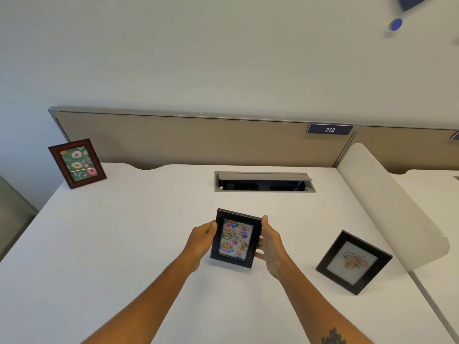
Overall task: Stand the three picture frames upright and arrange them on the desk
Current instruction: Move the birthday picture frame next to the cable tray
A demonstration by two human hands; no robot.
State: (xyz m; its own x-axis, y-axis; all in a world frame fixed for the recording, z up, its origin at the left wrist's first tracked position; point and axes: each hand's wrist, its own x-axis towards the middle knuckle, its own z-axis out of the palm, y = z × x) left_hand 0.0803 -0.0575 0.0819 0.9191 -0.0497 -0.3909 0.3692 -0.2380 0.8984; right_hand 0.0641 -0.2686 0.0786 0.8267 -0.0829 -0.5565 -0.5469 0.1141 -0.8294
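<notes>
A black frame with a "Happy Birthday" balloon picture [236, 238] is held upright over the middle of the white desk [124, 232]. My left hand [202, 238] grips its left edge and my right hand [272, 247] grips its right edge. A brown wooden frame with a doughnut picture [77, 163] stands upright at the desk's far left corner. A second black frame with a flower-pot picture [354, 261] stands tilted back on the right side of the desk, apart from my hands.
An open grey cable hatch [264, 182] is set into the desk behind the held frame. A beige partition [198, 140] with a "212" label [329, 129] runs along the back. A white rounded divider [387, 202] borders the right side.
</notes>
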